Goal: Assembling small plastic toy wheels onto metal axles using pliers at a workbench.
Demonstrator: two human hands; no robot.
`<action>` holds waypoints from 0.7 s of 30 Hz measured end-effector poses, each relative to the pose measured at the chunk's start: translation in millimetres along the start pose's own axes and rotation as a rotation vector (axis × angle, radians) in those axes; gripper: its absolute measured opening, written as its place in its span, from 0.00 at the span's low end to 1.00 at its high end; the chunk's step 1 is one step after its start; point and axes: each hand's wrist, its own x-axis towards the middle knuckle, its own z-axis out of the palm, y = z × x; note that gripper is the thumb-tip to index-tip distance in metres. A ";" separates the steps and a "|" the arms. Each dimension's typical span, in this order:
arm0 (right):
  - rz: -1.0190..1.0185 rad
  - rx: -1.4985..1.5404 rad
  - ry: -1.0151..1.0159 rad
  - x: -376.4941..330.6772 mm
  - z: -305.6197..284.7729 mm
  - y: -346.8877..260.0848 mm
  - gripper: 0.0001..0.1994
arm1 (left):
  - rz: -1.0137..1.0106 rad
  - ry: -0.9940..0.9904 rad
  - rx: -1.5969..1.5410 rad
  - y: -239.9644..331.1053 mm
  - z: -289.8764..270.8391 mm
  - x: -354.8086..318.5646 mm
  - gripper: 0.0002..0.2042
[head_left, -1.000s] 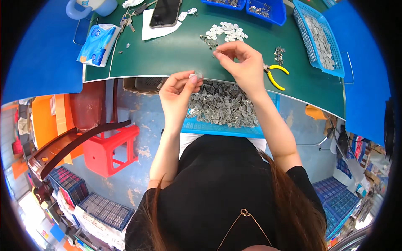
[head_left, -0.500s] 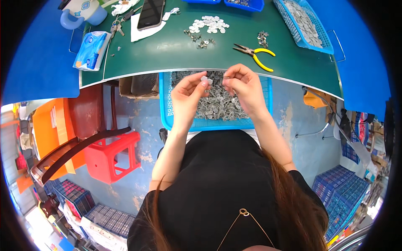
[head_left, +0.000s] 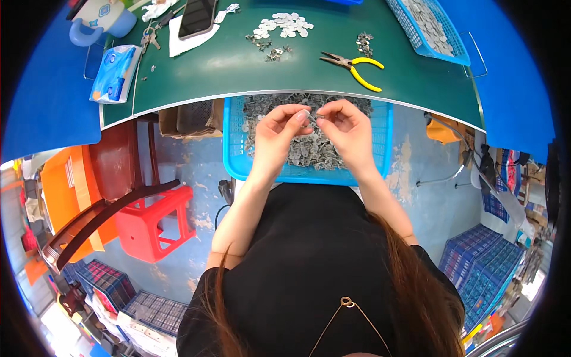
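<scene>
My left hand [head_left: 275, 135] and my right hand [head_left: 350, 134] meet fingertip to fingertip over a blue plastic basket [head_left: 236, 170]. Between the thumb and fingers of the left is a small white piece [head_left: 303, 115], mostly covered. My right thumb and index finger are pinched together beside it; a tiny grey bit seems to show at their tips, too small to name. Many small, pale grey metal-like parts [head_left: 315, 153] fill the basket below both hands.
On the green table [head_left: 208, 74] lie yellow-handled pliers [head_left: 346, 62], white pieces [head_left: 282, 25], small metal parts [head_left: 277, 54], a phone [head_left: 197, 18] and a tissue pack [head_left: 115, 74]. Another blue basket [head_left: 461, 58] stands at right. A red stool [head_left: 140, 235] is at lower left.
My hands have come closer together, the right fingertips now nearly against the left's. The white piece is more hidden. The view has shifted slightly, moving the table up and left in the picture.
</scene>
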 end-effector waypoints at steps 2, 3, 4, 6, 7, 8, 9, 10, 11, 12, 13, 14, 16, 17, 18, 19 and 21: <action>-0.045 -0.109 0.005 -3.3 -3.7 5.2 0.08 | 0.030 0.003 -0.039 -1.8 7.6 -0.8 0.10; -0.088 -0.219 0.004 -4.6 -4.4 4.8 0.09 | 0.063 0.010 -0.081 -1.3 11.4 -1.1 0.09; -0.087 -0.218 0.035 -6.5 -3.1 2.3 0.08 | 0.060 0.005 -0.081 -0.5 13.5 -1.0 0.09; -0.165 -0.372 0.059 -7.0 -4.5 -5.0 0.08 | 0.049 0.013 -0.007 0.2 16.6 -1.7 0.09; -0.242 -0.525 0.076 -8.2 -5.1 -6.3 0.08 | 0.048 0.009 -0.007 -0.6 18.0 -3.8 0.09; -0.245 -0.525 0.081 -8.4 -4.9 -5.1 0.08 | 0.069 0.034 0.016 -1.2 19.3 -6.0 0.09; -0.356 -0.569 0.113 -8.3 -4.1 -3.1 0.08 | 0.091 0.059 0.038 -1.9 20.4 -7.6 0.09; -0.467 -0.612 0.145 -8.4 -3.9 -1.7 0.08 | 0.092 0.055 0.039 -3.2 21.0 -8.6 0.09; -0.470 -0.613 0.148 -8.9 -4.1 -1.3 0.08 | 0.079 0.054 0.023 -4.8 21.1 -9.9 0.09; -0.506 -0.640 0.143 -9.6 -4.4 -0.8 0.08 | 0.066 0.053 0.006 -5.9 21.0 -11.3 0.09; -0.541 -0.668 0.138 -10.5 -4.5 -0.2 0.09 | 0.067 0.052 0.006 -5.5 20.7 -12.6 0.09; -0.542 -0.669 0.138 -12.0 -4.8 0.6 0.09 | 0.097 0.067 0.043 -4.2 20.7 -13.8 0.09; -0.553 -0.653 0.100 -15.0 -5.4 2.7 0.10 | 0.131 0.077 0.071 -4.4 19.5 -15.3 0.09; -0.555 -0.653 0.097 -14.6 -6.3 3.6 0.10 | 0.133 0.079 0.070 -4.2 18.6 -16.0 0.09; -0.582 -0.665 0.087 -13.9 -8.3 4.4 0.10 | 0.123 0.076 0.074 -2.9 18.4 -16.8 0.09; -0.608 -0.677 0.076 -14.0 -10.0 4.9 0.11 | 0.112 0.073 0.077 -1.6 18.0 -17.5 0.10; -0.458 -0.583 0.033 -15.0 -11.4 -3.3 0.10 | 0.084 0.070 0.065 0.9 16.1 -18.3 0.10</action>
